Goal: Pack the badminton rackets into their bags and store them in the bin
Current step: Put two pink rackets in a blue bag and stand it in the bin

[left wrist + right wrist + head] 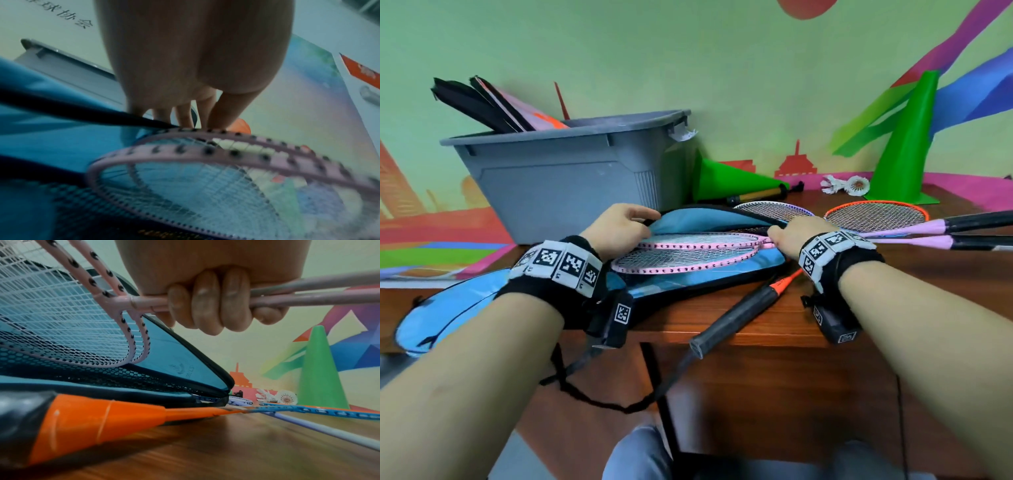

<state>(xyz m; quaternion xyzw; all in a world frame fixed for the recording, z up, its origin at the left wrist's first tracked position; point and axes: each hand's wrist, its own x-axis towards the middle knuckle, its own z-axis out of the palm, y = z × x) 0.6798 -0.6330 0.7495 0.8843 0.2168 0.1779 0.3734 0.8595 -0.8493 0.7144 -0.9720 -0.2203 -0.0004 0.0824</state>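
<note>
Head view: the right hand [789, 232] is curled tight round the shafts of two pink rackets [688, 251], whose heads lie inside the open blue bag [709, 274] on the table [774, 329]. The left hand [619, 228] pinches the bag's upper flap, lifting it. The grey bin [565, 164] stands just behind the bag.

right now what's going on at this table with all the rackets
A person is packing two pink rackets into an open blue racket bag. The right hand grips both shafts near the heads, while the left hand holds the bag's upper flap open. An orange racket and a purple one lie loose on the table. The grey bin behind already holds some bags.
</note>
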